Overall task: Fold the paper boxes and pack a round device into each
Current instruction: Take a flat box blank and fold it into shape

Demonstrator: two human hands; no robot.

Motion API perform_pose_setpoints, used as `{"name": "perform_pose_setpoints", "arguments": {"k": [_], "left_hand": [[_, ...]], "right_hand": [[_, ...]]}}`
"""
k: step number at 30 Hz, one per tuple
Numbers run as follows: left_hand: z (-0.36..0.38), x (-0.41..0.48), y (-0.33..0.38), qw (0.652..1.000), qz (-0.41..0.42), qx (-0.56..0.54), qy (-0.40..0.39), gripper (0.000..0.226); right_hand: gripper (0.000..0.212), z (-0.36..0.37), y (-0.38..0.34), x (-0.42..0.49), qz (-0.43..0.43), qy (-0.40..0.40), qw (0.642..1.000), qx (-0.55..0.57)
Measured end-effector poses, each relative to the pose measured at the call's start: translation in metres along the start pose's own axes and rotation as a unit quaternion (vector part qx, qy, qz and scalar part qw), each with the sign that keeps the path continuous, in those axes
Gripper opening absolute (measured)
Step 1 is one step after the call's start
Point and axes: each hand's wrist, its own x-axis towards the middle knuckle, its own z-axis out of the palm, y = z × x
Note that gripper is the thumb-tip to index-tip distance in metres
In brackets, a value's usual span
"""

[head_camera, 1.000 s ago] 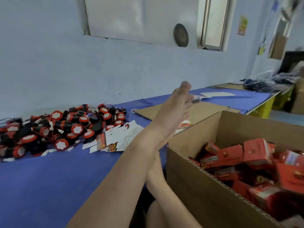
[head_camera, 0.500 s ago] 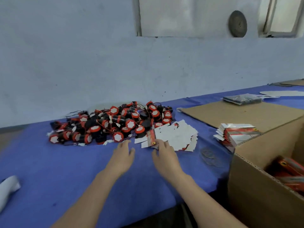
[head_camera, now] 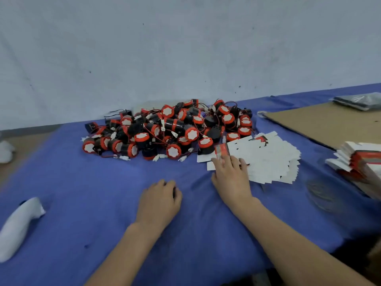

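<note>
I am resting my right hand (head_camera: 231,178) palm down with the fingers (head_camera: 227,159) stretched out flat, gripping nothing; the fingertips are lying on the near left edge of a fanned spread of flat, unfolded white-and-red paper boxes (head_camera: 266,159). One red printed panel is showing just under my fingertips, at twelve o'clock from the hand. My left hand (head_camera: 158,203) is sitting at eight o'clock from the right one, on the blue cloth covering the table (head_camera: 82,193). Its fingers are curling loosely downward and I am seeing nothing held in them, though blur is hiding the fingertips.

The heap of round red-and-black devices with white caps and thin wires (head_camera: 169,131) is lying at twelve o'clock from my left hand and eleven o'clock from my right, against the pale wall. Its right edge is touching the spread of flat boxes.

At three o'clock from my right hand, a second stack of flat red-and-white paper boxes (head_camera: 358,159) is sitting at the picture's edge, apart from the spread. Between them, nearer me, something thin and dark is lying on the cloth, too blurred to name. A flat brown cardboard sheet (head_camera: 329,122) is lying at two o'clock, with a dark packet in clear plastic (head_camera: 358,101) on its far end. At nine o'clock from my left hand, a white rounded object (head_camera: 18,226) is lying on the cloth
</note>
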Motion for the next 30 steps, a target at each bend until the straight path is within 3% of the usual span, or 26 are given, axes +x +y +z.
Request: {"name": "perform_pose_setpoints", "arguments": {"k": [2, 4, 10, 16, 18, 19, 20, 22, 25, 28, 30], "left_hand": [[-0.01, 0.021, -0.001, 0.999, -0.02, 0.035, 0.002, 0.036], [-0.015, 0.035, 0.0, 0.997, -0.028, 0.071, -0.003, 0.037], [-0.017, 0.043, 0.009, 0.988, -0.017, 0.154, -0.027, 0.036], [-0.026, 0.049, 0.003, 0.994, -0.031, 0.088, -0.051, 0.035], [-0.03, 0.05, -0.001, 0.995, -0.038, -0.052, -0.081, 0.032], [-0.033, 0.049, -0.002, 0.976, -0.04, -0.183, -0.112, 0.027], [-0.04, 0.047, 0.001, 0.936, -0.045, -0.319, -0.143, 0.024], [-0.054, 0.045, 0.01, 0.862, 0.007, -0.482, -0.153, 0.043], [-0.065, 0.044, 0.023, 0.778, 0.045, -0.613, -0.13, 0.038], [-0.068, 0.04, 0.03, 0.658, -0.066, -0.74, -0.127, 0.025], [-0.059, 0.037, 0.026, 0.62, -0.128, -0.764, -0.124, 0.031]], "right_hand": [[0.059, 0.008, 0.004, 0.012, 0.008, -0.072, 0.997, -0.022], [0.054, 0.014, 0.009, 0.018, 0.02, -0.092, 0.995, -0.045], [0.032, 0.013, 0.016, 0.008, 0.004, -0.049, 0.998, -0.026], [0.028, -0.018, 0.029, -0.001, 0.003, 0.108, 0.992, 0.067], [0.026, -0.042, 0.031, 0.01, 0.023, 0.209, 0.966, 0.153], [0.025, -0.054, 0.03, 0.016, 0.04, 0.251, 0.94, 0.226], [0.024, -0.066, 0.028, 0.022, 0.055, 0.259, 0.909, 0.322], [0.021, -0.083, 0.017, 0.031, 0.081, 0.199, 0.842, 0.495], [0.022, -0.085, -0.003, 0.036, 0.074, 0.098, 0.774, 0.621], [0.024, -0.07, -0.026, 0.028, 0.084, -0.025, 0.749, 0.657], [0.02, -0.056, -0.042, 0.017, 0.092, -0.082, 0.725, 0.678]]}}
